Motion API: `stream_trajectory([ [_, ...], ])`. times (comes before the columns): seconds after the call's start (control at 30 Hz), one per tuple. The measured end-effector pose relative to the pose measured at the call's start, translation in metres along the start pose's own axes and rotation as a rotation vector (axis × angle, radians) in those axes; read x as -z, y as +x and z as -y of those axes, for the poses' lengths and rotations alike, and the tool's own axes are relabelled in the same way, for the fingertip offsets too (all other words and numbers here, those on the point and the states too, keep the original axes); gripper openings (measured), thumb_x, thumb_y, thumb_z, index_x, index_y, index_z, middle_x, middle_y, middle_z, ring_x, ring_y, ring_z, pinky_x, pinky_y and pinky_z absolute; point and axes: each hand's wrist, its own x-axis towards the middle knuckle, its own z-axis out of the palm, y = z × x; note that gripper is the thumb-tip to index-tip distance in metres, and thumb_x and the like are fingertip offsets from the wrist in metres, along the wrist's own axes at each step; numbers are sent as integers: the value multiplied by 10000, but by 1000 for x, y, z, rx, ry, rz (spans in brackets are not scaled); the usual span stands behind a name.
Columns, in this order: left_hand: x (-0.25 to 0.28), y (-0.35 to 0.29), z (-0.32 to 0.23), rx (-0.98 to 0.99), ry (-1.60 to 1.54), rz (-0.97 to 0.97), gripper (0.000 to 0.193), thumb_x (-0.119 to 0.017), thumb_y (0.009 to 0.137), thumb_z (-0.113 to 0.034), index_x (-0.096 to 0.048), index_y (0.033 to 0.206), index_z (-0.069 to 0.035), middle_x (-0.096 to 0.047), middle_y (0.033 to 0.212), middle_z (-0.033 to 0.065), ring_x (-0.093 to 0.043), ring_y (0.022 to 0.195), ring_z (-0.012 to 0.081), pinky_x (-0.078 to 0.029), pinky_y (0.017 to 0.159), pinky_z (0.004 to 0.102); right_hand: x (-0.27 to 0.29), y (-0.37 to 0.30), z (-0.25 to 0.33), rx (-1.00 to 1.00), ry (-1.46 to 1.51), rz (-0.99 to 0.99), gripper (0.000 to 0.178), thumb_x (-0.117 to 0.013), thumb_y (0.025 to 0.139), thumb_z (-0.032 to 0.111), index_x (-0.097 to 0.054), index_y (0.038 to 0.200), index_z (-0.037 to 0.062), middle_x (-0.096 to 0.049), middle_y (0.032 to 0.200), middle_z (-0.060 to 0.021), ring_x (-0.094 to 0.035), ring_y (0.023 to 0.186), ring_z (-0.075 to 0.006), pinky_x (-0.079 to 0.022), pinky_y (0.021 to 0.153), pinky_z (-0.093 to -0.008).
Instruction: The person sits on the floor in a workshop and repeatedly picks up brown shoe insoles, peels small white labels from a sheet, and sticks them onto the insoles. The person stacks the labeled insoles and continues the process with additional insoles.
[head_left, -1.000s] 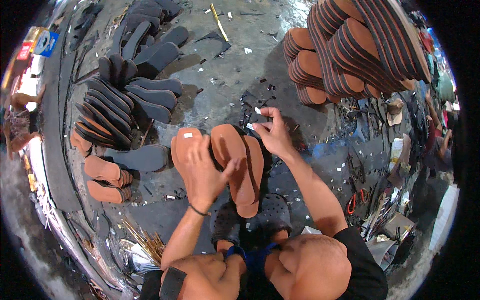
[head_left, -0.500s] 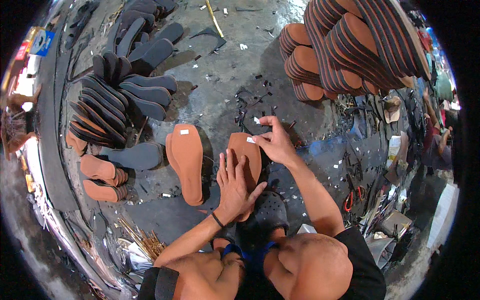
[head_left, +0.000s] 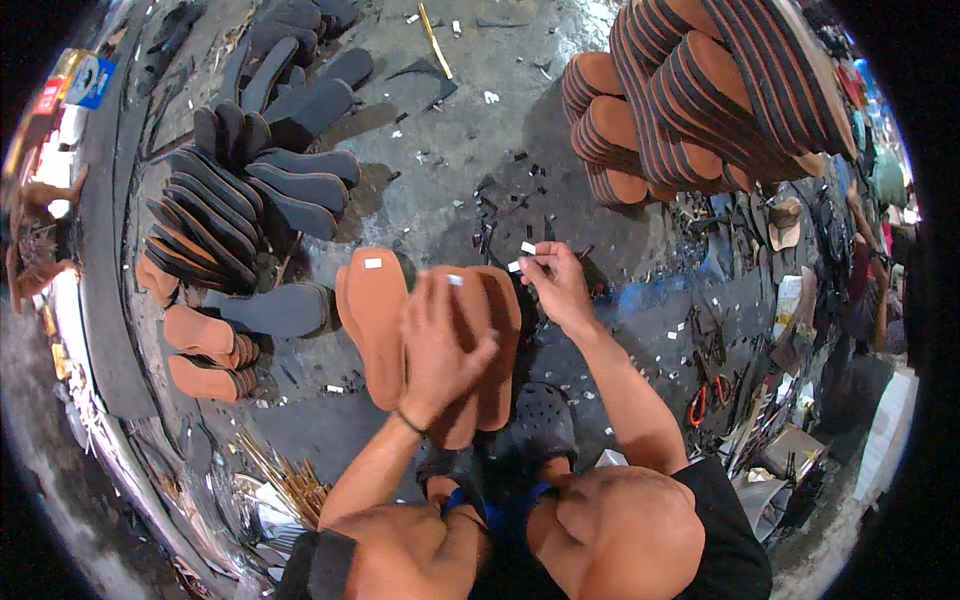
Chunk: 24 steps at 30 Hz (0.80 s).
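Note:
My left hand (head_left: 440,350), blurred by motion, lies over a tan shoe sole (head_left: 458,425) and grips it, thumb at its right side. A small white label (head_left: 455,280) shows near that sole's wide end. Partly under it, to the right, rests another tan sole (head_left: 503,350) without a visible label. Close to the wide end of these soles, my right hand (head_left: 560,285) is closed in a pinch on small white labels (head_left: 528,249). Left of my left hand are two overlapping tan soles (head_left: 375,325); the upper one bears a white label (head_left: 373,263).
Dark soles (head_left: 215,200) are heaped at the left, with short tan stacks (head_left: 205,330) below them. Tall stacks of tan-and-black soles (head_left: 690,100) stand at the far right. Red-handled scissors (head_left: 698,405) and scraps lie at the right. My shoe (head_left: 545,420) is just below the soles.
My left hand has moved left with the labelled sole, uncovering another sole to the right. My right hand has drawn slightly away to the right, still pinching white labels.

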Motion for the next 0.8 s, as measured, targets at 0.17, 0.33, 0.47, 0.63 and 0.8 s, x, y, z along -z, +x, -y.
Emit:
stream_trajectory([
  [0.17,36,8,28,51,368,-34,867,-803,715,-392,-426,1369,36,-395,1428,267,-366,1322,426,-324,1077,510,-21,-8,-4,6,-103,-4,379,-742,854,150,-507,1106,-7,-672,949,-117,-622,814,-157,-506,755,-317],
  [0.33,-12,0,-6,-46,3,166,1003,-804,724,-451,-318,1464,21,-246,1537,270,-229,1420,457,-230,1133,566,-42,-21,-2,42,-133,-93,392,-738,868,143,-489,1120,-25,-692,917,-108,-644,846,-148,-507,767,-288],
  [0.47,-35,-1,-7,-67,10,176,1049,-808,693,-447,-295,1484,14,-231,1545,267,-223,1418,461,-228,1137,558,-46,-29,-8,89,-204,-206,426,-769,830,199,-501,1086,-12,-703,887,-130,-678,840,-212,-516,766,-345],
  [0.63,-52,-3,-6,-96,51,120,1076,-808,664,-410,-273,1486,33,-227,1543,271,-232,1410,456,-239,1133,547,-44,-22,-18,259,-414,-253,456,-795,801,203,-506,1096,10,-648,800,-88,-629,722,-219,-512,723,-352],
  [0.8,-37,1,-12,-25,-65,125,1057,-822,636,-302,-273,1472,38,-213,1544,273,-234,1401,459,-221,1142,537,-14,-5,-25,7,-79,-163,394,-749,868,296,-596,1083,3,-647,881,-86,-592,816,-150,-503,711,-351],
])
